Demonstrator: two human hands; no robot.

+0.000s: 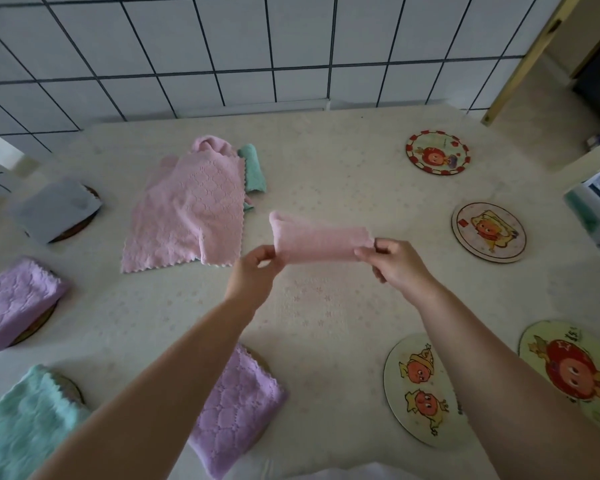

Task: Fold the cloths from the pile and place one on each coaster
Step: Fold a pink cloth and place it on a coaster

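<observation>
held cloth: pink folded cloth (321, 241), narrow strip, held up over the table at frame centre, lying roughly level, left end a rounded fold, right end with scalloped edge
left hand: left hand (255, 271) just below-left of the strip; thumb and fingertips pinch its lower left corner; rest of cloth extends up and right of the fingers
right hand: right hand (397, 263) at the strip's right end; thumb and curled fingers pinch the lower right corner; cloth runs left from the fingers
pile: pink open cloth (187, 213) spread flat upper centre-left, bunched at its far end; teal rolled cloth (253, 168) touching its right edge, partly under it
covered coasters: grey cloth (58, 209) on a coaster at left; lilac cloth (16, 301) on a coaster at left edge, coaster rim showing under it; teal folded cloth (25, 424) lower left, rim showing at its top; lilac quilted cloth (238, 407) lower centre, partly hidden by left forearm
bare coasters: red-rimmed coaster (438, 152) upper right; yellow cartoon coaster (488, 232) right, beside the right hand but apart; two-figure coaster (420, 389) lower right, partly behind right forearm; red-face coaster (572, 368) far lower right, cut by the edge
surface: table (326, 161) with pale patterned cover
background: tiled wall (222, 46) along top of frame
</observation>
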